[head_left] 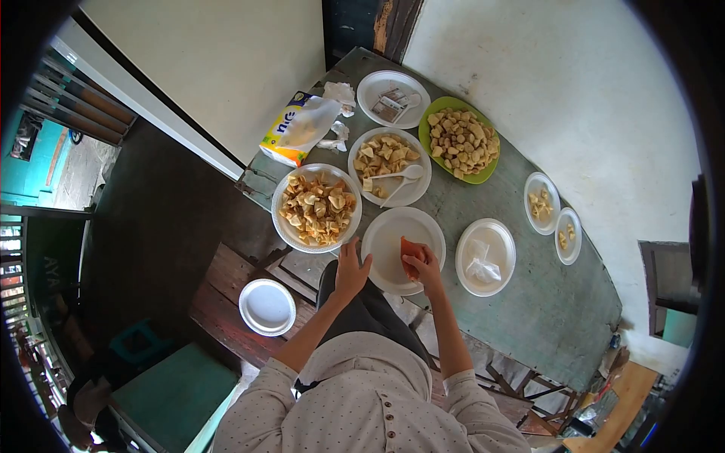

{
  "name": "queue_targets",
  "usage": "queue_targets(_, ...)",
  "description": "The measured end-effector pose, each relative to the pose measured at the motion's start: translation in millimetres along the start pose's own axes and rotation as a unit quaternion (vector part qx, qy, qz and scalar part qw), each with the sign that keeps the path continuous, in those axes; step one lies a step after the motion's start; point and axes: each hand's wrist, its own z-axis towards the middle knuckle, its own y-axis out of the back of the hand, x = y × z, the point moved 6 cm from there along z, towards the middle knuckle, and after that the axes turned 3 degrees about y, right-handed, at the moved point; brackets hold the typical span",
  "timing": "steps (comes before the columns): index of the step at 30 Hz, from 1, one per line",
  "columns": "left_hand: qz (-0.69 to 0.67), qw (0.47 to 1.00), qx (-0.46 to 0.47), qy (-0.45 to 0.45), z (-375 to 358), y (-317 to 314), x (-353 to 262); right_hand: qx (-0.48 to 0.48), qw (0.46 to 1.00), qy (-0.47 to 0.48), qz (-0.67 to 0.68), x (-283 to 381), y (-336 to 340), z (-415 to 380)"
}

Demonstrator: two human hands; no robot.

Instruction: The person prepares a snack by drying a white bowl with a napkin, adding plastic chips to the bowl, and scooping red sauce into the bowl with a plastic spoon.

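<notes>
My right hand [423, 270] is closed on an orange-red piece [410, 251], held over the right part of a white plate [385, 260] in front of me. At the left edge of that plate my left hand [352, 269] has its fingers apart and holds nothing. Just beyond my left hand stands a white plate heaped with folded, golden-brown pieces [317, 209]. Another white plate, farther back, bears pale folded pieces [384, 155] and white plastic spoons [408, 174]. To the right of my right hand, a white plate [465, 278] bears a clear plastic bag [483, 264].
A green plate of light-brown chunks [463, 141] is at the back, beside a white plate [370, 84] with a packet. Tissues in a pack [296, 128] lie back left. Two small plates [531, 185] [562, 249] are at right. A white stack [267, 308] sits on the bench.
</notes>
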Motion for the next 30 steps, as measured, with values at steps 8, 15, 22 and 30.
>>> queue_targets(8,-0.1,0.993,0.035,0.054,5,-12,4,0.019,0.977,0.045,-0.206,-3,10,17)
queue_targets(15,-0.099,0.993,0.039,0.048,8,-14,4,0.021,0.952,0.083,-0.295,16,3,16)
queue_targets(22,-0.106,0.994,-0.014,0.011,7,-15,6,0.004,0.942,0.092,-0.323,30,-10,12)
queue_targets(30,-0.13,0.99,0.026,0.053,9,-13,2,-0.008,0.933,0.123,-0.338,30,-10,15)
